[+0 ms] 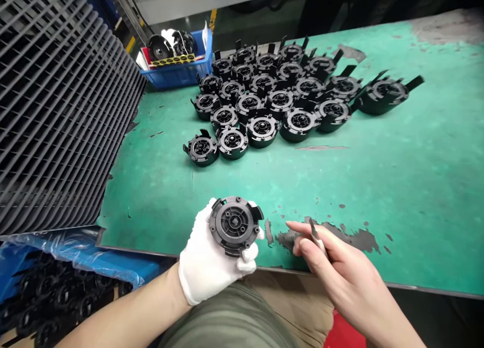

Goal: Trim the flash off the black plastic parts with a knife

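Observation:
My left hand (212, 257), in a white glove, holds a round black plastic part (234, 224) over the table's front edge, its ribbed face turned up. To the right, my bare right hand (333, 257) grips a small knife-like tool (317, 239) between thumb and fingers, its dark tip pointing up and away from me. A gap separates the tool from the part. Several similar black parts (262, 128) stand in close rows farther back on the green table (159, 186).
A blue bin (179, 74) with black parts and papers stands at the back left. Grey grid racks (53, 101) line the left side. Below them, a plastic-lined blue crate (124, 262) holds more black parts. Dark worn patches mark the table's front.

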{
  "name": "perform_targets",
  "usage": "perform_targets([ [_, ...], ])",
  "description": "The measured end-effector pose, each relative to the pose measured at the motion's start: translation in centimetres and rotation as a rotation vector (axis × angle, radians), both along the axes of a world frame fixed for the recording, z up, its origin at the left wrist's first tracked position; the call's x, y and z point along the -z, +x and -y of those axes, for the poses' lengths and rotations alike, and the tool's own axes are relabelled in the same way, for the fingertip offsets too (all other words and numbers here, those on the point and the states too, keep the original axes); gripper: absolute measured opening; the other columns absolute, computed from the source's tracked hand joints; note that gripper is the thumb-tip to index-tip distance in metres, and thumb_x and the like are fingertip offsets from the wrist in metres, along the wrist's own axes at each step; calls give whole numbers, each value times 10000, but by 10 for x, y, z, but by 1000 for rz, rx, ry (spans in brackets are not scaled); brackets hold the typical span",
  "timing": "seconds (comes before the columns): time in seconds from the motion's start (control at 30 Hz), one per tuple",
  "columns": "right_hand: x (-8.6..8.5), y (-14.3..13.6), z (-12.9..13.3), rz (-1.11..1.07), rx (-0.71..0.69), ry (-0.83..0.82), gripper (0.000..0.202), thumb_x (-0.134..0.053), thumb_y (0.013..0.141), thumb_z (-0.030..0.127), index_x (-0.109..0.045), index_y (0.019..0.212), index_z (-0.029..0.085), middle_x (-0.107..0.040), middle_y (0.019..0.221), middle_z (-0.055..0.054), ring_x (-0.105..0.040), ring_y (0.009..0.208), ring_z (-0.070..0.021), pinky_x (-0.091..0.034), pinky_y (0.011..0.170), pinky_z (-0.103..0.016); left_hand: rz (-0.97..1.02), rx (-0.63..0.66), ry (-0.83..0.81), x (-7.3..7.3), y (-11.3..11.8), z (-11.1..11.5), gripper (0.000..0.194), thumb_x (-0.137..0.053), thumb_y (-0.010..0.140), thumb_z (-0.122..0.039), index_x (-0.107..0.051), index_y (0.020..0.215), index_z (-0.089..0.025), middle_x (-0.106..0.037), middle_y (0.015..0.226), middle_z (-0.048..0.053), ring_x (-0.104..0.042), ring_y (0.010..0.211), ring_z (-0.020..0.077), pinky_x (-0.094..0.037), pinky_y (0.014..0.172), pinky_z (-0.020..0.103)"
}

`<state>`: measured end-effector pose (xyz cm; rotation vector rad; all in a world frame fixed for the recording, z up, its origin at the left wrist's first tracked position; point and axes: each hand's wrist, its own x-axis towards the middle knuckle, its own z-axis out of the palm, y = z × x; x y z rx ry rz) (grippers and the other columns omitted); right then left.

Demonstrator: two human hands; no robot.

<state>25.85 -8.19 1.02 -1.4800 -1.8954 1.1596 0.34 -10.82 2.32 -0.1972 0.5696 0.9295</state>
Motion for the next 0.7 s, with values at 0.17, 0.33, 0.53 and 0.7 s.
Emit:
perform_targets([
  [0.17, 4, 3, 1, 17, -27, 17, 388, -571, 1078, 551, -776, 1273, 284, -798, 933, -20, -745, 763, -167, -621, 702, -258, 13, -10, 12, 3, -1, 4, 597, -554, 988, -679, -655, 1360, -223, -693, 1081, 114, -595, 695, 161, -360, 623, 262],
  [0.33, 6, 2, 0, 26, -62, 33, 378, -584, 1074, 534, -780, 1270, 278, -810, 939, -25, -758, 756, -174, -628, 702, -258, -23, -32, -7, 1, -1, 6, 577, -533, 1001, -682, -662, 1312, -213, -686, 1070, 121, -580, 673, 154, -304, 586, 248],
  [0.53, 10, -5, 0, -2, -173, 54, 369, -580, 1080, 494, -781, 1295, 272, -830, 1120, -80, -790, 872, -207, -648, 757, -271, -76, -40, -16, 0, -1, 10, 624, -448, 1021, -732, -649, 1282, -203, -687, 1025, 128, -545, 602, 142, -275, 567, 254],
  [0.7, 14, -3, 2, -28, -205, 67, 348, -581, 1086, 456, -770, 1306, 264, -822, 1195, -96, -801, 922, -208, -657, 792, -266, -84, -45, -45, -2, 3, 15, 688, -404, 1020, -777, -642, 1300, -196, -700, 1026, 149, -591, 630, 162, -322, 625, 261],
])
